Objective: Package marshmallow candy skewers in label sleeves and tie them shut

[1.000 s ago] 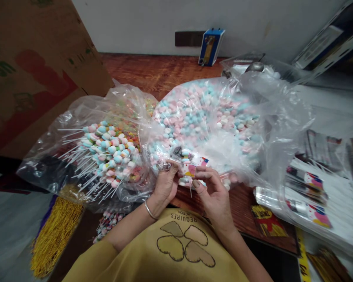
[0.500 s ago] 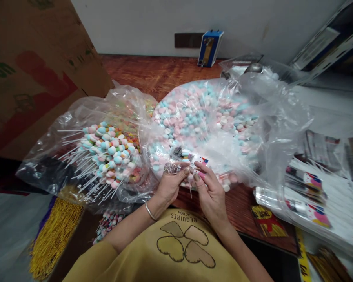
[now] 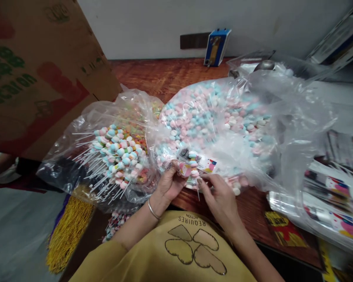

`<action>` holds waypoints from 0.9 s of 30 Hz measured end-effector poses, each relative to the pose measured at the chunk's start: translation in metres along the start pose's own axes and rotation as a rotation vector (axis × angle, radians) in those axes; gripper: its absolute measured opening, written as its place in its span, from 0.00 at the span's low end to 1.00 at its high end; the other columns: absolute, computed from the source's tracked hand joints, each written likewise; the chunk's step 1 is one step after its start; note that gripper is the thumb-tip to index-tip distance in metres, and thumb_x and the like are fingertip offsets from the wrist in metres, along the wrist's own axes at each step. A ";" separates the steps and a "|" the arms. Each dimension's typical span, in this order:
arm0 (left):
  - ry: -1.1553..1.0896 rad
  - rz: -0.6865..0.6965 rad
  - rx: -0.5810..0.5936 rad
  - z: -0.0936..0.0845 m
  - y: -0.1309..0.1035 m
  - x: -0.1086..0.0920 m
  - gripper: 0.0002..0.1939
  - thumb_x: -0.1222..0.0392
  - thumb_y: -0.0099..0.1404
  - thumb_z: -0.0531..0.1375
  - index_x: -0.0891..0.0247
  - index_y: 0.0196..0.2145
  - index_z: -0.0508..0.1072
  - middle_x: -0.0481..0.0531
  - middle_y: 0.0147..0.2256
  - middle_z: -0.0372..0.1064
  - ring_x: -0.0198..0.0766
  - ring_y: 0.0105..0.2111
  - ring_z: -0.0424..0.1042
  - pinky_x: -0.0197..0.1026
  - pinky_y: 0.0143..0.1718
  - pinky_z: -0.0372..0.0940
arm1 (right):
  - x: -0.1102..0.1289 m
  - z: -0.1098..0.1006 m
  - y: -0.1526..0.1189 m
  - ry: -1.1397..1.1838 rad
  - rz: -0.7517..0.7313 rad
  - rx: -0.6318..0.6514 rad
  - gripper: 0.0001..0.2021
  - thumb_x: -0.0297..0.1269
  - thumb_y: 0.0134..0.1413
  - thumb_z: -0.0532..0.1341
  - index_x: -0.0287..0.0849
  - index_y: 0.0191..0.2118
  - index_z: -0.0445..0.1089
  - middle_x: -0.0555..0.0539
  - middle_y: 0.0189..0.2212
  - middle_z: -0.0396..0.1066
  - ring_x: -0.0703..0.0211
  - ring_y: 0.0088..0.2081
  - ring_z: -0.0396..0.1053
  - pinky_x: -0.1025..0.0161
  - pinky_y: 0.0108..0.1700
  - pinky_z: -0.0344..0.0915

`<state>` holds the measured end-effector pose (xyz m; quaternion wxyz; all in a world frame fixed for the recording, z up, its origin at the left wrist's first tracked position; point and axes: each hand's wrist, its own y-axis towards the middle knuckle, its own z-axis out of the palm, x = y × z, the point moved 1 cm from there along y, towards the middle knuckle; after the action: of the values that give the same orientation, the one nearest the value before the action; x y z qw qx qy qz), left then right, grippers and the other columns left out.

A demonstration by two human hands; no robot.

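a cardboard box (image 3: 44, 74) stands left, gold fringe (image 3: 69, 231) below; a blue device (image 3: 218, 47) by the wall (image 3: 147, 31).

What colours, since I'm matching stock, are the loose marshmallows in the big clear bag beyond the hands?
Pink, pale blue and white marshmallows, showing in the head view.

The hands (image 3: 222, 199) have moved apart, uncovering more of the marshmallow stick (image 3: 193, 165).

Head-worn view, forward and downward
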<state>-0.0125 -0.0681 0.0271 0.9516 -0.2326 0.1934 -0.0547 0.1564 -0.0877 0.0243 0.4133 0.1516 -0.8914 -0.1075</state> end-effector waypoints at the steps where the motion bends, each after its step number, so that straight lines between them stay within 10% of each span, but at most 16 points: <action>1: -0.020 0.014 -0.003 0.000 0.000 -0.005 0.18 0.65 0.51 0.77 0.65 0.23 0.70 0.42 0.21 0.64 0.27 0.22 0.63 0.31 0.24 0.62 | -0.004 0.007 -0.001 -0.107 -0.014 0.045 0.11 0.42 0.70 0.57 0.42 0.39 0.73 0.46 0.34 0.75 0.54 0.34 0.71 0.60 0.37 0.62; 12: -0.052 0.236 -0.158 -0.016 0.000 -0.041 0.14 0.69 0.60 0.71 0.67 0.24 0.70 0.42 0.21 0.65 0.24 0.20 0.62 0.29 0.23 0.61 | -0.008 0.020 -0.008 -0.567 -0.115 0.081 0.11 0.29 0.68 0.51 0.40 0.36 0.69 0.44 0.29 0.73 0.55 0.29 0.69 0.60 0.31 0.53; 21: 0.009 0.262 -0.217 -0.020 0.005 -0.035 0.17 0.69 0.48 0.77 0.65 0.27 0.71 0.40 0.22 0.66 0.25 0.20 0.63 0.31 0.25 0.62 | -0.004 -0.050 -0.017 -0.028 -0.066 0.049 0.07 0.38 0.71 0.55 0.45 0.43 0.69 0.50 0.34 0.77 0.62 0.31 0.75 0.70 0.33 0.65; 27: 0.063 0.274 -0.166 -0.020 0.005 -0.029 0.21 0.66 0.42 0.80 0.65 0.25 0.71 0.41 0.22 0.66 0.26 0.21 0.63 0.31 0.24 0.60 | 0.004 -0.056 -0.019 0.033 -0.103 0.148 0.06 0.35 0.70 0.55 0.46 0.45 0.69 0.52 0.32 0.77 0.63 0.32 0.76 0.73 0.33 0.67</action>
<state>-0.0465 -0.0669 0.0186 0.9211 -0.2801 0.2567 0.0847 0.2001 -0.1105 0.0569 0.4093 0.2292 -0.8811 -0.0598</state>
